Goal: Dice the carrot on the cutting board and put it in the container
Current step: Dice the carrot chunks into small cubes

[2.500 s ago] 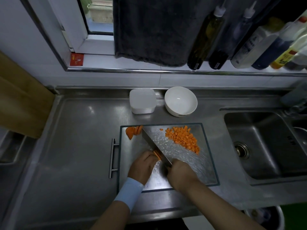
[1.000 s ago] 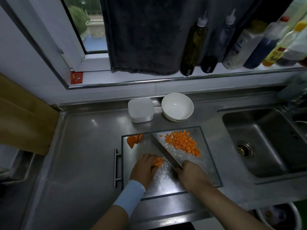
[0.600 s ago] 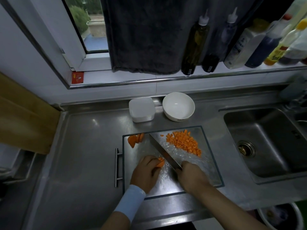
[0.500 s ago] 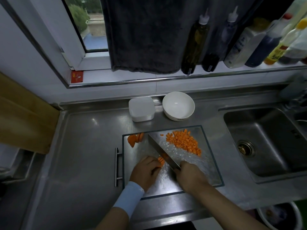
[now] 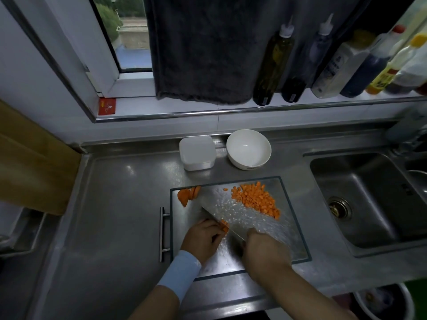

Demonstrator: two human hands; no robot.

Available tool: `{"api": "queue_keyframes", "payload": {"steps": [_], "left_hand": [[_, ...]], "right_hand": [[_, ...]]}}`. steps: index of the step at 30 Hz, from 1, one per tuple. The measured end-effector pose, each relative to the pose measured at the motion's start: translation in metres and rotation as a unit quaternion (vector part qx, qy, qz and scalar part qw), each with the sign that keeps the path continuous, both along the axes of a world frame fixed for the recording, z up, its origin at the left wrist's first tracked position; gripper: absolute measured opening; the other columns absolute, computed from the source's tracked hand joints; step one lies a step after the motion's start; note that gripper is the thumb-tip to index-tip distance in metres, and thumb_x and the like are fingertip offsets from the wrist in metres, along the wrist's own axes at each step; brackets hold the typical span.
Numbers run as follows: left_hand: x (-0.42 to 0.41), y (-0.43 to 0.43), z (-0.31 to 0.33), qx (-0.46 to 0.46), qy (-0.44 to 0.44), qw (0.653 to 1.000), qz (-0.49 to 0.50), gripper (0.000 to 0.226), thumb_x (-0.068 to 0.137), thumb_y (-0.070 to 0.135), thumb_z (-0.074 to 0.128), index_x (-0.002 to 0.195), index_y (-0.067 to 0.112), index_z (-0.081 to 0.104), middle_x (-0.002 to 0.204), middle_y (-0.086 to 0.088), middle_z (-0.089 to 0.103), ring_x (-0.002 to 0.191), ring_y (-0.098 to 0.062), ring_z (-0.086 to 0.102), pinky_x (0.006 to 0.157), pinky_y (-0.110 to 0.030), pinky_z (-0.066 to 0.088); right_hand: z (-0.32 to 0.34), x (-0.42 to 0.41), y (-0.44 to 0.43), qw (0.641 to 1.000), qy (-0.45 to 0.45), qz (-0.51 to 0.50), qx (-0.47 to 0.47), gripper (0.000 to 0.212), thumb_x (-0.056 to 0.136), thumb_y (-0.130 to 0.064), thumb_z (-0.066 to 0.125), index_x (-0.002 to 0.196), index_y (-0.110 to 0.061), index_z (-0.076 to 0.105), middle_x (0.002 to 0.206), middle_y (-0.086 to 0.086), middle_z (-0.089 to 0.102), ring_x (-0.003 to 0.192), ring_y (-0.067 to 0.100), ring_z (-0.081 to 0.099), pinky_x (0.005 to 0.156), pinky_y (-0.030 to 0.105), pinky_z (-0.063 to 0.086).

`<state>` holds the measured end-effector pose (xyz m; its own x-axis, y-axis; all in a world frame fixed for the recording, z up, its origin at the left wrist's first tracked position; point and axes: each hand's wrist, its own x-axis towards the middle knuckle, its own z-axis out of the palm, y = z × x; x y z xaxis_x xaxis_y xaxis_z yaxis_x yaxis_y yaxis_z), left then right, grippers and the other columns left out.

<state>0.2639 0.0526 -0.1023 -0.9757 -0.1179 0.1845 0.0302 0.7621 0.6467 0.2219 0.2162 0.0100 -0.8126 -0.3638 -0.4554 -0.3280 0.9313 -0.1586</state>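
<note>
Left hand (image 5: 203, 239) curled, pinning the carrot piece (image 5: 224, 226); right hand (image 5: 263, 252) gripped the knife (image 5: 211, 214), hiding its handle.

Your way from the cutting board (image 5: 285, 236) up to the container (image 5: 196, 153) runs between the carrot slices (image 5: 187, 195) and the diced pile (image 5: 254, 200), with the bowl (image 5: 248, 148) just right of it and open counter (image 5: 120, 204) on your left
</note>
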Motion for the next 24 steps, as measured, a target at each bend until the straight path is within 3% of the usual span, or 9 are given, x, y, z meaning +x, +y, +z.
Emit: {"api": "queue_keyframes", "payload": {"steps": [4,9,13,22,24], "left_hand": [[-0.001,-0.001,0.002,0.002,-0.007,1.000,-0.006,0.011,0.074,0.015,0.077,0.081,0.023,0.077,0.090,0.009,0.071,0.087,-0.006,0.059,0.085,-0.011,0.044],[0.001,-0.003,0.001,-0.005,-0.026,1.000,-0.002,0.005,0.080,0.021,0.073,0.082,0.024,0.076,0.087,0.010,0.068,0.081,-0.007,0.060,0.078,-0.018,0.051],[0.003,-0.001,0.001,-0.017,-0.036,0.999,0.003,0.008,0.077,0.021,0.077,0.084,0.025,0.076,0.087,0.010,0.068,0.078,-0.005,0.061,0.078,-0.010,0.046],[0.001,0.000,0.005,-0.014,-0.041,0.999,-0.003,0.009,0.074,0.017,0.078,0.080,0.023,0.076,0.087,0.009,0.068,0.078,-0.008,0.062,0.077,-0.011,0.045],[0.001,0.000,0.008,-0.016,-0.030,0.999,-0.006,0.010,0.073,0.015,0.078,0.080,0.023,0.076,0.088,0.008,0.070,0.080,-0.008,0.061,0.080,-0.008,0.043]], "right_hand": [[-0.005,-0.002,0.001,1.000,-0.011,0.000,0.008,0.026,0.094,-0.017,0.048,0.119,-0.018,0.053,0.113,0.004,0.065,0.103,0.023,0.065,0.084,0.033,0.050],[-0.020,-0.016,0.002,0.997,-0.066,-0.024,-0.014,0.020,0.092,-0.022,0.054,0.110,-0.018,0.060,0.108,0.003,0.067,0.098,0.020,0.064,0.084,0.028,0.053],[-0.028,-0.021,-0.007,0.994,-0.089,-0.037,-0.046,0.020,0.094,-0.027,0.052,0.107,-0.018,0.064,0.104,0.004,0.069,0.097,0.021,0.065,0.086,0.033,0.054],[-0.020,-0.020,-0.016,0.997,-0.054,-0.017,-0.049,0.020,0.095,-0.034,0.051,0.103,-0.019,0.061,0.101,0.005,0.068,0.091,0.023,0.066,0.076,0.031,0.052],[-0.015,-0.013,-0.010,0.998,-0.041,-0.012,-0.036,0.017,0.095,-0.026,0.050,0.106,-0.017,0.058,0.103,0.006,0.067,0.093,0.024,0.066,0.077,0.032,0.051]]}}
